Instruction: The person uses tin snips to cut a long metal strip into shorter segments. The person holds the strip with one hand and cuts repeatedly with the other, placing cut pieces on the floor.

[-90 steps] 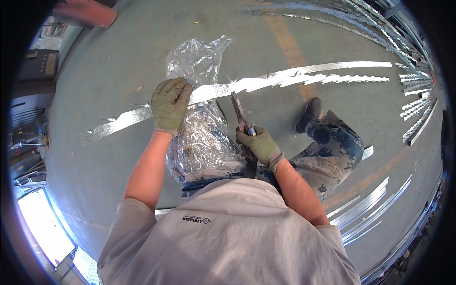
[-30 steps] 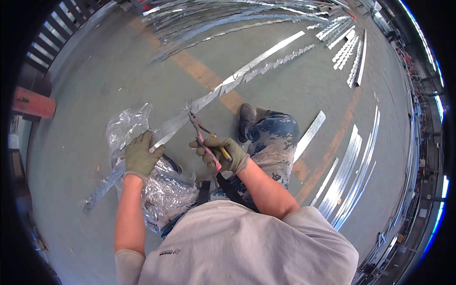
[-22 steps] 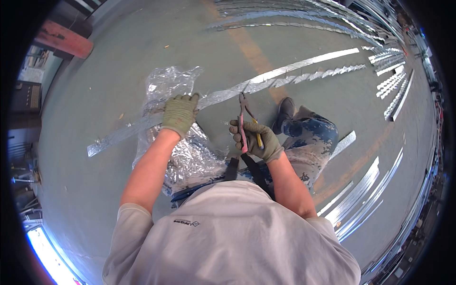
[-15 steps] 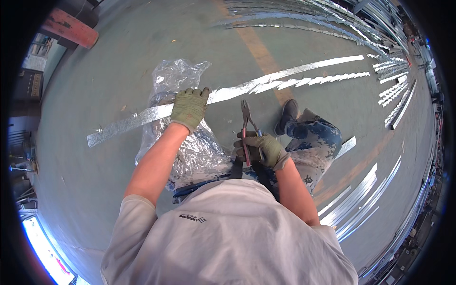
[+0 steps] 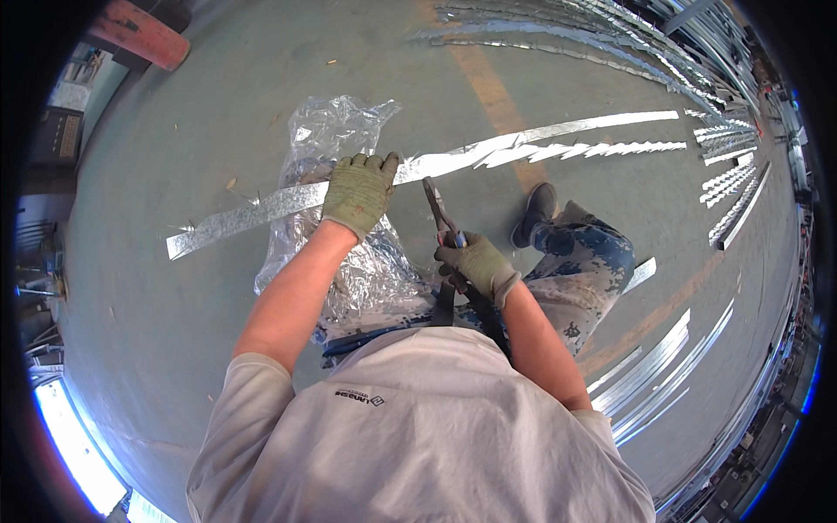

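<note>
A long galvanized metal strip [image 5: 228,223] runs across in front of me, with small cut tabs standing up from its far edge on the left. My left hand [image 5: 359,196], in a green work glove, has its fingers curled over the strip's middle. Just right of it, my right hand [image 5: 478,264], gloved too, grips a pair of pliers [image 5: 435,202]. The plier jaws point up and left and end slightly below the strip, apart from it. Much of the handles is hidden by my fingers. Clear plastic sheeting [image 5: 336,126] lies over my left leg, partly beneath the strip.
Beside the strip's right half lies a saw-toothed metal strip [image 5: 575,152]. More notched pieces [image 5: 728,180] lie at the right, and long strips [image 5: 558,54] at the far right. Flat metal lengths [image 5: 649,362] rest on the floor at near right. A red post [image 5: 144,37] stands far left.
The pliers have tilted to the left and moved nearer the strip, their handles now closer together. My left hand stays on the strip. The whole view has shifted slightly.
</note>
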